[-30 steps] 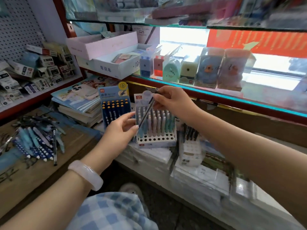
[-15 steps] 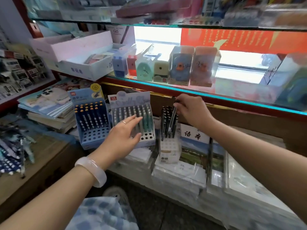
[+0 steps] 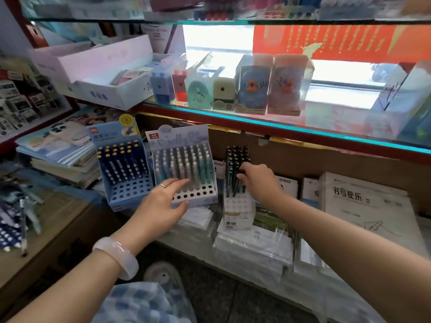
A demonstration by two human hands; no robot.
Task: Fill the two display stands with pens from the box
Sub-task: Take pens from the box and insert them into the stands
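Two blue display stands sit side by side on the lower shelf. The dark blue stand (image 3: 127, 191) on the left holds navy pens in its back rows. The pale blue stand (image 3: 200, 198) holds white, grey and teal pens (image 3: 184, 166). My left hand (image 3: 163, 203) rests on the pale stand's front with straight fingers, the thumb at its front edge. To the right, a white stand (image 3: 238, 206) holds black pens (image 3: 233, 164). My right hand (image 3: 258, 183) pinches one black pen among them. Loose navy pens (image 3: 14, 217) lie on the counter at far left.
Stacked notebooks (image 3: 60, 159) lie left of the stands, and wrapped paper packs (image 3: 363, 201) lie to the right. Just above the stands a glass shelf (image 3: 279, 127) carries boxed sharpeners. A wooden counter (image 3: 58, 229) stands at lower left.
My right hand carried a dark pen from the pale stand across to the white stand of black pens and lowered it in. My left hand stayed at the pale stand's front.
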